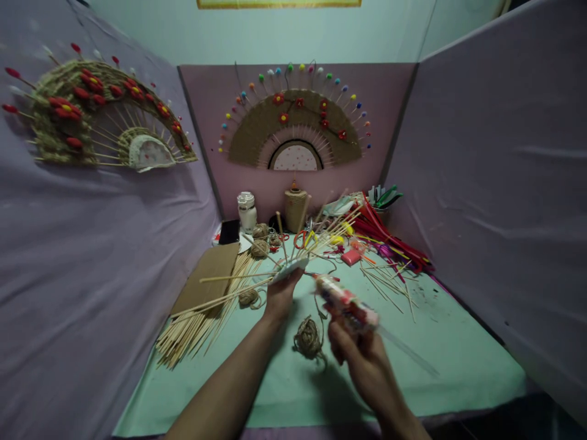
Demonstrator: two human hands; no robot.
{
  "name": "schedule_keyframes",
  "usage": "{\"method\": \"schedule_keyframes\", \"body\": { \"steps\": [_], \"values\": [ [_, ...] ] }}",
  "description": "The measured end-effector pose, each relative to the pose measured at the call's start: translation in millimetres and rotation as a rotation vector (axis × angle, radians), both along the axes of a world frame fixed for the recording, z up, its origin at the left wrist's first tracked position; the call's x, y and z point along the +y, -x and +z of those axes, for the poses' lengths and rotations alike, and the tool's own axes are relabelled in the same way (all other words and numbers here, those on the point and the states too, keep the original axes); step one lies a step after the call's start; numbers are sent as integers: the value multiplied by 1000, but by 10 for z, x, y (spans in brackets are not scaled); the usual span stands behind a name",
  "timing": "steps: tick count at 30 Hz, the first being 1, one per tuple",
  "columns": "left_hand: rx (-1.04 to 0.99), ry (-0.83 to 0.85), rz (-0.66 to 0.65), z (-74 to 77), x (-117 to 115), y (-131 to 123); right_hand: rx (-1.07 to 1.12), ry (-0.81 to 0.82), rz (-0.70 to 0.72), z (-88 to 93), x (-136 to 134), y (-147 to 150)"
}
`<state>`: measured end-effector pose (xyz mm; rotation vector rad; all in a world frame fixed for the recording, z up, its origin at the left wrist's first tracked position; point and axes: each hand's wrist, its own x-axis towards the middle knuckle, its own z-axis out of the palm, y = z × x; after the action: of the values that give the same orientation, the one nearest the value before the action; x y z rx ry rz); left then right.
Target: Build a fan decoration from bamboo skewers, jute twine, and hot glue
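Observation:
My left hand (280,294) is closed on a small white half-round card (288,270) from which several thin wooden sticks (321,235) fan out up and to the right. My right hand (358,357) grips a glue gun (346,304) with a patterned body. Its nozzle points up and left toward the card, a short way off it. A ball of jute twine (308,338) lies on the green table (440,342) between my two hands.
A pile of bamboo sticks (202,318) and a brown card sheet (211,275) lie at the left. Twine balls, a white jar (246,211), a twine spool (295,208), scissors and red strips (389,238) crowd the back. Finished stick fans hang on the cloth walls.

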<state>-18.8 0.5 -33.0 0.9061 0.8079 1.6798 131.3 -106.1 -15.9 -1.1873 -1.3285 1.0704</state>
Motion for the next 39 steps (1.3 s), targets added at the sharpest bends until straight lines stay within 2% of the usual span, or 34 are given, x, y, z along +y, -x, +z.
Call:
{"method": "schedule_keyframes", "body": {
  "steps": [2, 5, 6, 9, 12, 14, 16, 19, 21, 24, 26, 29, 34, 39],
  "values": [
    [-48, 22, 32, 21, 22, -20, -142, -35, -280, -20, 147, -326],
    [-168, 4, 37, 80, 17, -52, -469, -144, -687, -102, 411, -921],
    [-192, 2, 37, 97, 9, -59, -591, -93, -726, -148, 480, -1105],
    [-226, 1, 21, 119, -13, -72, -825, 206, -778, -327, 568, -1487],
    [-224, -11, 7, 110, -19, -79, -946, 409, -835, -493, 531, -1604],
    [-208, -16, 10, 102, -18, -83, -1014, 423, -852, -545, 507, -1596],
    [-187, -16, 5, 99, -18, -88, -1056, 330, -881, -522, 511, -1543],
    [-170, -18, -11, 103, -22, -96, -956, -17, -840, -337, 547, -1313],
    [-177, -19, -14, 106, -28, -103, -754, -318, -611, -149, 565, -1018],
    [-203, -14, -3, 106, -36, -109, -456, -572, -332, 123, 587, -451],
    [-209, -7, -1, 101, -41, -108, -342, -655, -236, 252, 618, -117],
    [-187, -10, -24, 93, -50, -104, -266, -718, -228, 356, 676, 176],
    [-136, -37, -30, 77, -67, -108, -335, -816, -288, 404, 649, 295],
    [-108, 29, -14, 11, -60, -95, -292, -801, -245, 405, 539, 429]
  ]
}}
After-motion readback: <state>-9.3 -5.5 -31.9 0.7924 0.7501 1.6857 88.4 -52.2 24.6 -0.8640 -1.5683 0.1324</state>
